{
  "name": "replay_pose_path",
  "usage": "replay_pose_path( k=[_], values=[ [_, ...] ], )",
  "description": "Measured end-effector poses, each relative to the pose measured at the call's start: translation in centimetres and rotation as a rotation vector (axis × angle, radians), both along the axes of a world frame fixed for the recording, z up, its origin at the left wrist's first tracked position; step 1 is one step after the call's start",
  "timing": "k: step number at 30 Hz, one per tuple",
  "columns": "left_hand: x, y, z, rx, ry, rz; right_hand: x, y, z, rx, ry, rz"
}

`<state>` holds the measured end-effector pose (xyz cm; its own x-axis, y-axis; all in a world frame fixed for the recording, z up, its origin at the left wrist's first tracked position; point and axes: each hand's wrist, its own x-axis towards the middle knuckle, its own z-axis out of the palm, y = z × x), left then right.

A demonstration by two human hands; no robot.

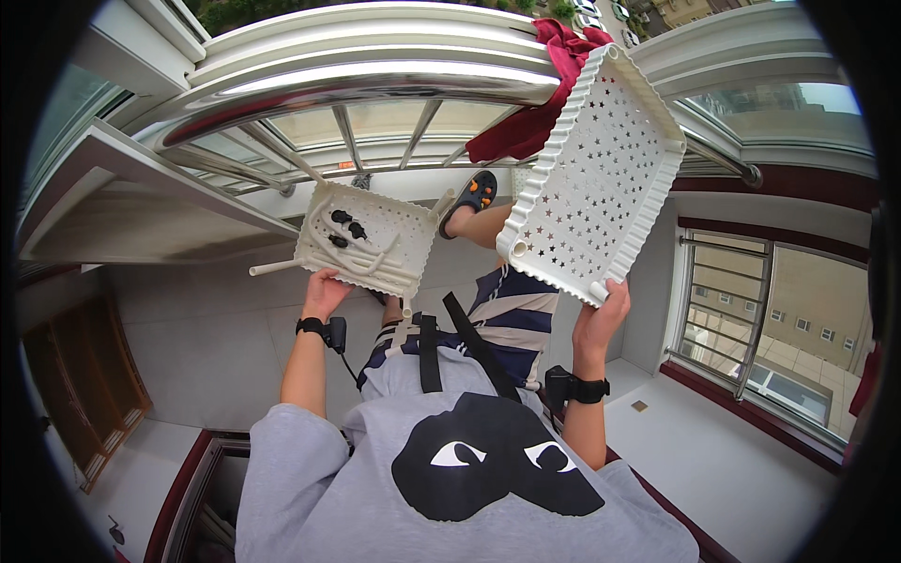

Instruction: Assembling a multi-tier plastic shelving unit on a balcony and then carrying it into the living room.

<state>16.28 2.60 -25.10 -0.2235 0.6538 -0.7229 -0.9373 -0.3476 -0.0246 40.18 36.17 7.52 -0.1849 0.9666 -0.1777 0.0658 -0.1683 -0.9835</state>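
Note:
My right hand (603, 317) is closed on the near corner of a white plastic shelf tray (601, 178), raised and tilted, with star-shaped holes and a wavy rim. Tubular sockets show at its corners. Lower and to the left, my left hand (326, 296) grips the near edge of a second white shelf tray (399, 220). Inside that one lie several white tubes (366, 267), some curved, and black casters (340, 218). One straight tube (274, 268) sticks out past its left side. The fingertips of my left hand are partly hidden by the tray.
A shiny metal railing (357, 97) runs along the window ahead. A dark red cloth (511, 134) hangs over it behind the raised tray. To the left stands a white panel (150, 206). My foot in a dark clog (481, 190) is between the trays, above the grey tiled floor (206, 347).

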Motion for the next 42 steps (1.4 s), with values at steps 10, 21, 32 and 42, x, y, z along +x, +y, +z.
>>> replay_pose_path(
  k=[10,21,32,42],
  values=[
    [4.4,5.3,-11.4,0.065,-0.185,-0.038,3.1,-2.9,-2.4,0.016,-0.139,0.016],
    [4.3,5.5,-5.8,0.023,-0.239,-0.005,8.9,-4.1,-5.8,0.374,-0.68,-0.14],
    [1.0,6.8,-10.9,0.002,-0.106,0.135,2.6,-4.3,-2.0,-0.036,-0.116,0.0],
    [1.9,12.0,-7.9,-0.178,0.182,-0.177,0.4,-3.5,-5.4,-0.116,-0.101,0.182]
  ],
)
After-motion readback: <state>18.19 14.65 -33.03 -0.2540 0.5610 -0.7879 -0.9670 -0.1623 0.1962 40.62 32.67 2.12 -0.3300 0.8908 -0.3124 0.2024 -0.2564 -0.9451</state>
